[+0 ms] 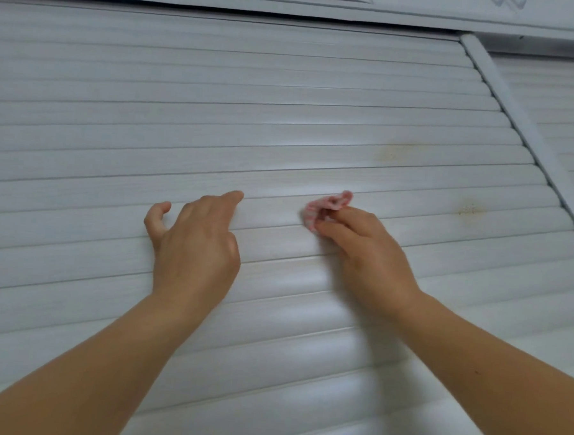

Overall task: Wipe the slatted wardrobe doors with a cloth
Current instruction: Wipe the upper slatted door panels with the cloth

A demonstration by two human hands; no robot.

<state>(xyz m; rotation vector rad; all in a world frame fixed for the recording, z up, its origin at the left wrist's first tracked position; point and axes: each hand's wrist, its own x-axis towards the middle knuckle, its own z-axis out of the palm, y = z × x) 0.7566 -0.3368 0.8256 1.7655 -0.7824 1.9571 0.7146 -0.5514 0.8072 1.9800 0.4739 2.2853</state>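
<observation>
A white slatted wardrobe door [217, 120] fills the view, its slats running across. My right hand [367, 254] pinches a small bunched pink and white cloth [326, 207] and holds it against a slat near the middle. My left hand [194, 239] rests on the slats to the left of the cloth, fingers relaxed, index finger stretched toward the cloth, holding nothing. Two yellowish stains [469, 208] mark the slats to the right of the cloth, one higher up.
A white vertical frame strip [516, 126] separates this door from a second slatted door [570, 109] on the right. A white top rail [290, 8] runs above the slats, with an upper panel above it.
</observation>
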